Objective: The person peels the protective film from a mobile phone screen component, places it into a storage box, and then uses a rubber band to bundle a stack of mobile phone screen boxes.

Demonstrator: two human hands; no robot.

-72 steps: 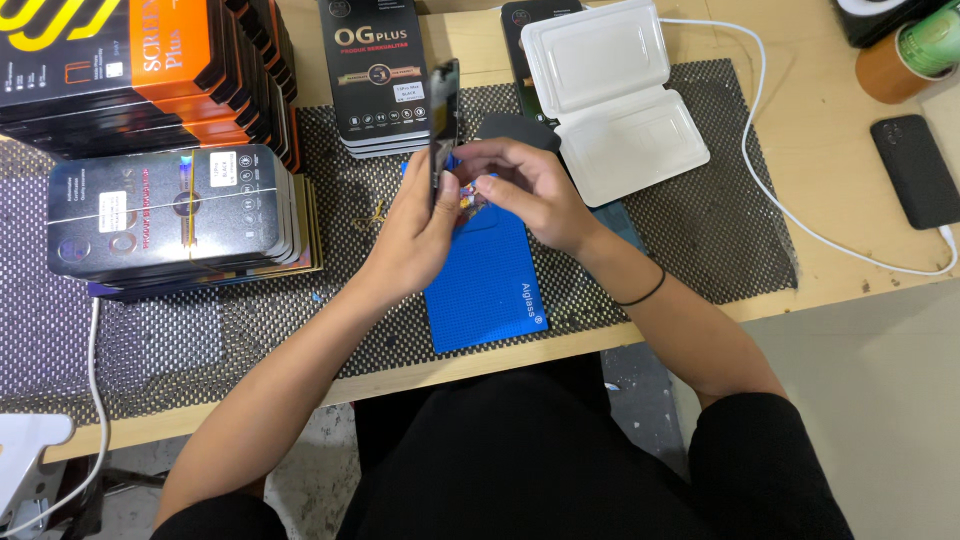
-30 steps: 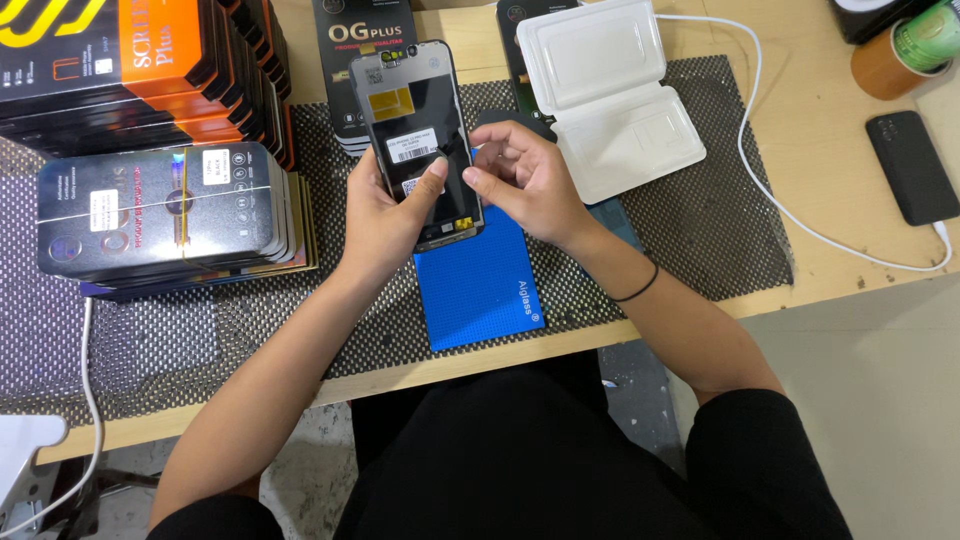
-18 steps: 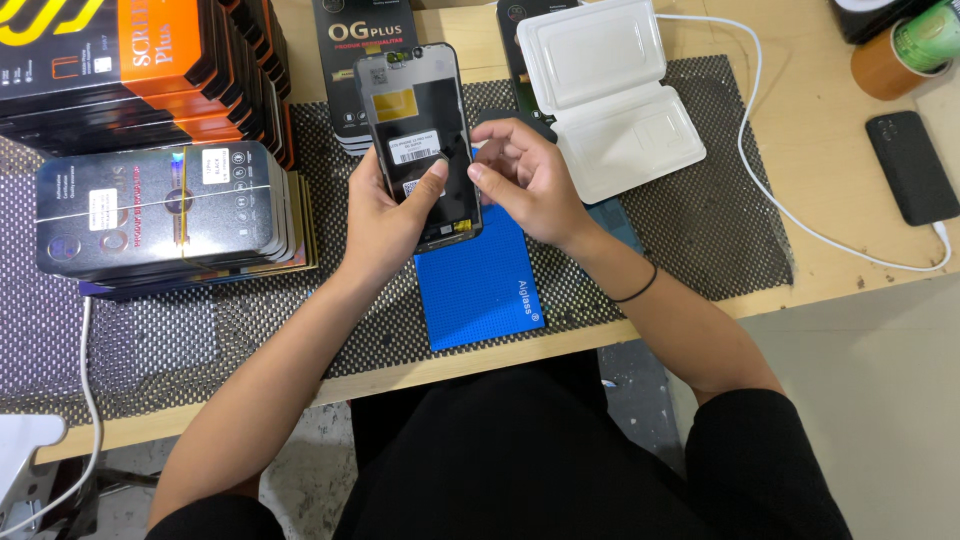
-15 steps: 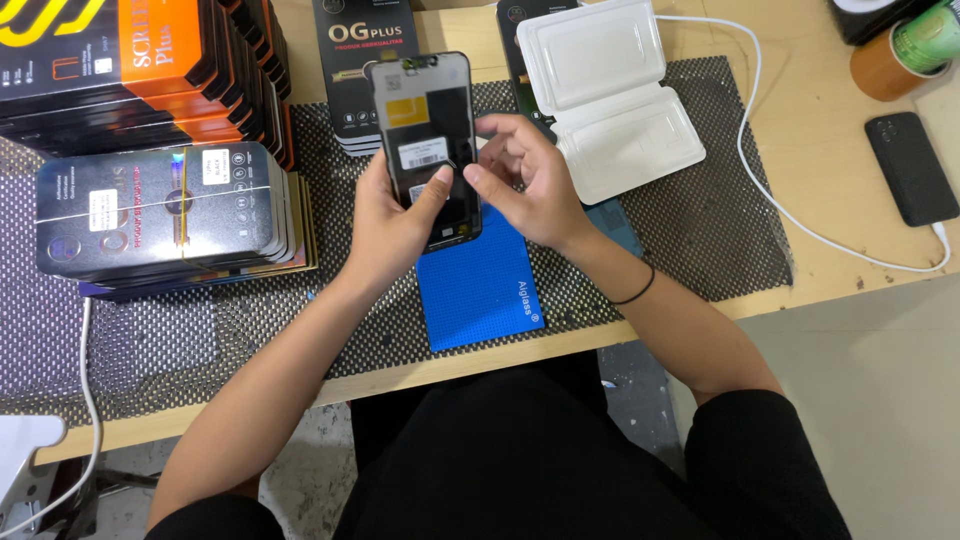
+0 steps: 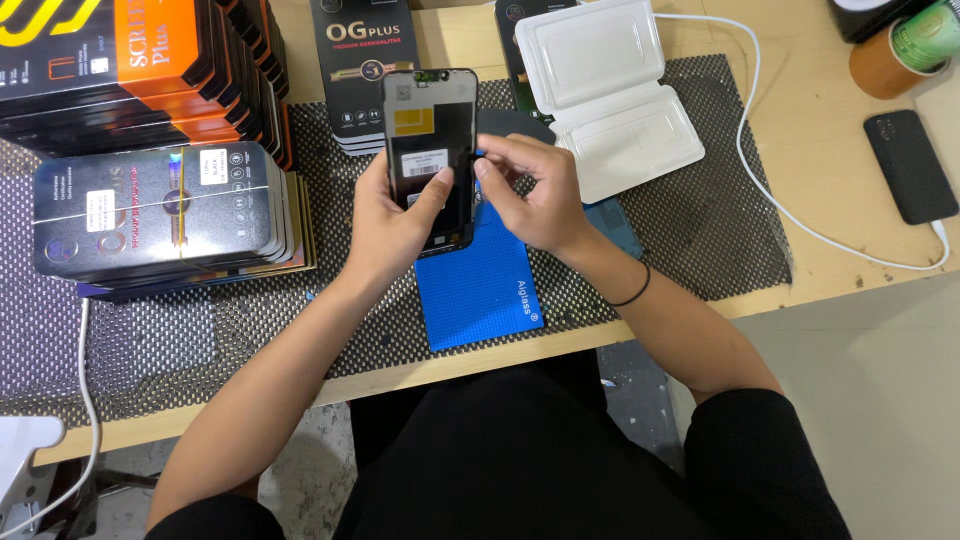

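Toward the far left corner of the desk (image 5: 800,150) stands a tall stack of black and orange flat boxes (image 5: 130,70), and just in front of it a lower stack of dark glossy boxes (image 5: 165,215) with small white labels on the top one. A black upright carton (image 5: 362,70) lies at the far edge, and beside it an open white clamshell tray (image 5: 610,90). Over the dark mesh mat (image 5: 720,220), above a blue pad (image 5: 480,285), the left hand (image 5: 385,225) has its grip wrapped around a black phone screen panel (image 5: 432,155); its long axis runs toward the far edge, with a yellow square label and white stickers facing up. The right hand (image 5: 530,190) pinches at the panel's right edge, its grip closed there
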